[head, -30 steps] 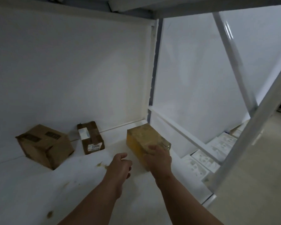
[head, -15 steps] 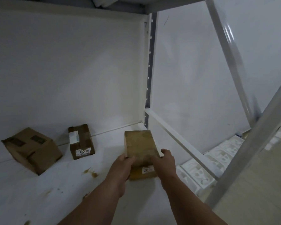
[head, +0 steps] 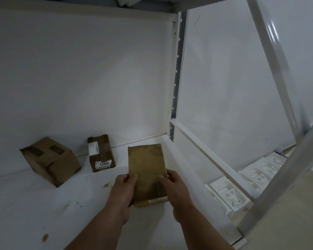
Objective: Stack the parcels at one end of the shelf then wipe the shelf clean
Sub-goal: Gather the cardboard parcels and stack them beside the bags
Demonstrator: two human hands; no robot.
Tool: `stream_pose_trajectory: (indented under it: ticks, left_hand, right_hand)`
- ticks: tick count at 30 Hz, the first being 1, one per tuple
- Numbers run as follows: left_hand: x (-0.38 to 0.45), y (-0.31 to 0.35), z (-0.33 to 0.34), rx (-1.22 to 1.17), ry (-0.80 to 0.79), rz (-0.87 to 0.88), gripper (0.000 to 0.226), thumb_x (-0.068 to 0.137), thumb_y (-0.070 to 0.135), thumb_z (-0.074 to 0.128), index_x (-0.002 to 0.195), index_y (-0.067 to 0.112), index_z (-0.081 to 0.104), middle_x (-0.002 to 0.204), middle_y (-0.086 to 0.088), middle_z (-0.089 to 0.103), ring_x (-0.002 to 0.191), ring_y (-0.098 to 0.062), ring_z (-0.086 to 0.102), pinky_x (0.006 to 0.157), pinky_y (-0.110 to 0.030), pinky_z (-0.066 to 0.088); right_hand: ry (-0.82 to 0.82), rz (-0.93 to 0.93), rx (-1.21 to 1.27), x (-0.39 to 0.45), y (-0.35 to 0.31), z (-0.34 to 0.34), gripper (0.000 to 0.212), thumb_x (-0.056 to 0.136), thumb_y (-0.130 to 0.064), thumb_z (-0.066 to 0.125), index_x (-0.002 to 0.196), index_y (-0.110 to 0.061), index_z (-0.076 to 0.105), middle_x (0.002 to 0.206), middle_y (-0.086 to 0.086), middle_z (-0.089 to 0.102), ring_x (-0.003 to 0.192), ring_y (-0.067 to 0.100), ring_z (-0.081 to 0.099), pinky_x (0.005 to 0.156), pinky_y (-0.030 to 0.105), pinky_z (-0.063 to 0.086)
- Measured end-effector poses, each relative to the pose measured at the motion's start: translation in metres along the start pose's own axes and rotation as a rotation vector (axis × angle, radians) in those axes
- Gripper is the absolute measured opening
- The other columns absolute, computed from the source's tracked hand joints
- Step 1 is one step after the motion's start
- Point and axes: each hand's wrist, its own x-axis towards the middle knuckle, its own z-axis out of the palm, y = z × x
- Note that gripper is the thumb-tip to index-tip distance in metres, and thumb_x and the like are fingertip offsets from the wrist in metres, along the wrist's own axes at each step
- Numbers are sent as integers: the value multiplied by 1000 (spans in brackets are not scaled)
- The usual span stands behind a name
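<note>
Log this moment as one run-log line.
both hands grip yellowish parcel | two brown parcels unstacked | shelf stained

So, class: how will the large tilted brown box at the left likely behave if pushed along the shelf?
The large brown box sits tilted on an edge, so it would probably tip flat first. Its dented cardboard looks soft, likely giving slightly. Flat-sided, it shouldn't roll.

"0005" reads clearly on the white label (head: 102, 164) of the middle parcel (head: 101, 155). The held parcel (head: 146, 168) carries a label (head: 156, 200) too, its print too blurred to read.
</note>
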Motion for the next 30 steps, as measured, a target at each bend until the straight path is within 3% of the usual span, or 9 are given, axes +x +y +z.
stream_pose_trajectory:
  ticks: [3,6,8,11,16,20,24,27,30]
  left_hand:
    - [2,1,-18,-80,23,-18,42,96,43,50,130,19,43,123,-8,53,100,-29,54,93,-51,50]
    - [-1,5,-43,-202,48,-50,40,99,44,46,129,19,44,120,-6,53,89,-25,54,84,-46,51]
    - [-4,7,-63,-300,57,-87,43,99,45,44,135,22,45,130,-8,53,98,-29,53,83,-46,49]
    - [-11,8,-96,-452,39,-143,52,98,47,44,143,22,41,142,-9,49,122,-37,49,96,-52,44]
    - [-17,5,-142,-531,5,-112,50,98,45,45,144,24,40,140,-9,51,123,-38,50,103,-59,40]
    - [-18,-1,-175,-529,44,-140,53,98,44,46,146,22,39,141,-8,50,123,-37,49,101,-59,42]
    - [-19,-14,-205,-561,40,-220,51,97,47,48,139,18,47,134,-10,56,114,-38,56,95,-59,47]
    - [-25,-21,-221,-588,-20,-260,50,95,47,51,134,16,52,125,-16,62,104,-43,64,86,-64,51]
    - [-33,-23,-236,-553,-14,-236,48,90,45,60,129,16,57,118,-14,68,97,-39,69,81,-52,57]
  right_hand:
    - [-104,-81,68,-14,-11,13,25,90,-32,62,115,-33,60,115,-3,63,100,16,62,70,23,51]
    - [-109,-135,108,-27,-21,32,21,92,-33,62,113,-30,64,121,-4,58,108,15,59,76,23,50]
    - [-112,-161,159,-35,-26,45,21,92,-26,64,113,-26,66,123,-1,58,110,17,59,81,25,52]
    - [-115,-220,184,-43,-33,66,36,90,-16,66,124,-29,59,122,-2,59,111,19,59,89,31,53]
    - [-157,-217,175,-61,-38,107,57,87,-7,67,137,-29,50,125,-4,58,110,17,59,94,38,54]
    - [-208,-208,190,-73,-37,129,54,86,-2,67,134,-23,55,116,-7,65,103,13,64,78,25,56]
    - [-215,-223,165,-86,-37,151,47,87,-16,71,130,-29,58,111,-5,68,98,12,67,73,22,56]
    - [-201,-233,145,-97,-33,165,40,88,-35,69,127,-35,61,110,-6,71,98,13,69,86,32,58]
    - [-207,-192,251,-106,-31,175,26,93,-34,61,119,-34,68,114,-5,71,104,17,69,94,43,55]
